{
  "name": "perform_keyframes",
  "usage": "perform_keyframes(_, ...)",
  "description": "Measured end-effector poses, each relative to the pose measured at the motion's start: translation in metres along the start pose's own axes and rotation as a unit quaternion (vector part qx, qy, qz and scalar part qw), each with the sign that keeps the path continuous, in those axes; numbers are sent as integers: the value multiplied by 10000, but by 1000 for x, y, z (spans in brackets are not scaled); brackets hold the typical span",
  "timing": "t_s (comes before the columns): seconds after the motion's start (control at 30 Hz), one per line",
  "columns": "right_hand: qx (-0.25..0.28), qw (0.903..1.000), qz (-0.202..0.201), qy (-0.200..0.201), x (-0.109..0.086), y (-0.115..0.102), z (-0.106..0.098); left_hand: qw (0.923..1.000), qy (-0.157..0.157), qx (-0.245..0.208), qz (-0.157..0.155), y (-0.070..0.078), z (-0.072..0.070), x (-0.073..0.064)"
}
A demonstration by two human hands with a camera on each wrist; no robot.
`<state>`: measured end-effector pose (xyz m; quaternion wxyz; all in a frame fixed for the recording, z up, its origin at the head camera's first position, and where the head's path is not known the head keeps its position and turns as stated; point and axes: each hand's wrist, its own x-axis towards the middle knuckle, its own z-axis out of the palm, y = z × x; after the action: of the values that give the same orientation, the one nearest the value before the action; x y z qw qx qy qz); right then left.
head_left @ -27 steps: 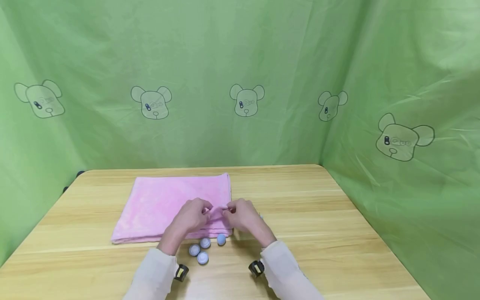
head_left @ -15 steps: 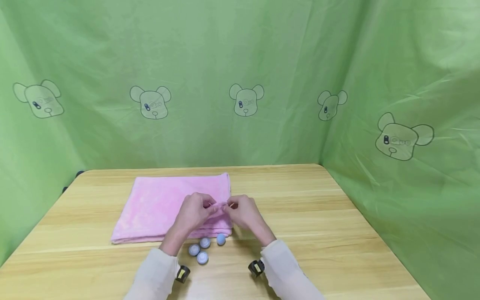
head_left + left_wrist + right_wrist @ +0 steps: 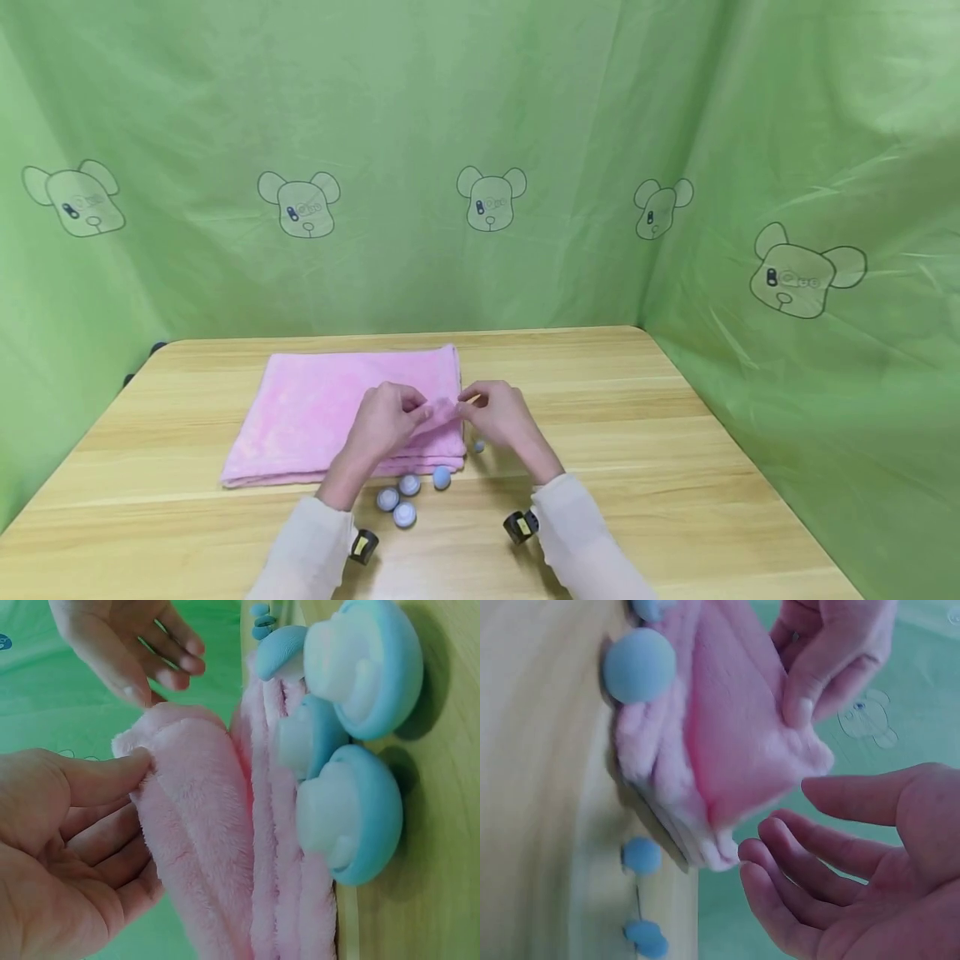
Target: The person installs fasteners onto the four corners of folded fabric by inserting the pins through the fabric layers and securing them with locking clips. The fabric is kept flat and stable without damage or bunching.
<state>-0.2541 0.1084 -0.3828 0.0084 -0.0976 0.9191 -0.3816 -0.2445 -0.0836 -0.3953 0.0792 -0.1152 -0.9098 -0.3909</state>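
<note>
My left hand [image 3: 382, 421] pinches the near right part of a folded pink fleece cloth [image 3: 315, 408] between thumb and fingers, lifting its top layer. Just right of that raised corner is my right hand [image 3: 501, 414]. In the right wrist view its fingers [image 3: 787, 900] are spread and relaxed, holding nothing, with the thumb close to the corner. Several mushroom-shaped pieces, each with a blue dome and a white stem, stand by the cloth's front edge; one blue-domed piece [image 3: 375, 814] shows large in the left wrist view. A blue-topped piece [image 3: 442, 477] sits nearest the cloth's right end.
Small blue bits [image 3: 641, 856] lie on the wooden table [image 3: 600, 467] to the right of the cloth, with a thin dark line between them. Green curtains [image 3: 390, 125] enclose the table's back and sides.
My right hand has let go of the cloth's edge and drawn slightly to the right and away. My left hand keeps its pinch, a little higher than before.
</note>
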Motion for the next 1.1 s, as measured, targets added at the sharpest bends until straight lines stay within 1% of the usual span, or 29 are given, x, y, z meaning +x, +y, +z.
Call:
perform_keyframes(0.07, -114, 9998, 82, 130, 2, 4, -5, 10000, 64, -4, 24, -1, 0, 0)
perform_keyframes(0.17, -425, 9984, 242, 270, 4, 13, -12, 10000, 83, -7, -10, -1, -1, 1)
perform_keyframes(0.27, -769, 9958, 429, 255, 5, 22, -17, 9999, 47, -24, -121, -1, -2, 1)
perform_keyframes(0.37, -1023, 9922, 715, 62, 5, 28, -21, 9997, 11, -49, -249, -1, -3, 0)
perform_keyframes(0.43, -1161, 9882, 996, -122, 4, 30, -23, 9995, -14, -73, -303, 0, -3, 0)
perform_keyframes(0.53, -1341, 9805, 1384, -397, 3, 34, -25, 9995, -43, -63, -308, -1, -3, 0)
perform_keyframes(0.6, -1423, 9764, 1544, -510, 2, 36, -25, 9996, -53, -43, -290, -1, -2, 0)
perform_keyframes(0.73, -1527, 9712, 1708, -660, 2, 41, -24, 9996, -34, -21, -286, -2, -2, 0)
perform_keyframes(0.93, -1800, 9637, 1797, -807, 8, 48, -19, 9996, -16, 60, -274, -2, -2, 0)
perform_keyframes(1.1, -1874, 9620, 1817, -800, 10, 52, -17, 9996, 4, 99, -266, -1, -2, 0)
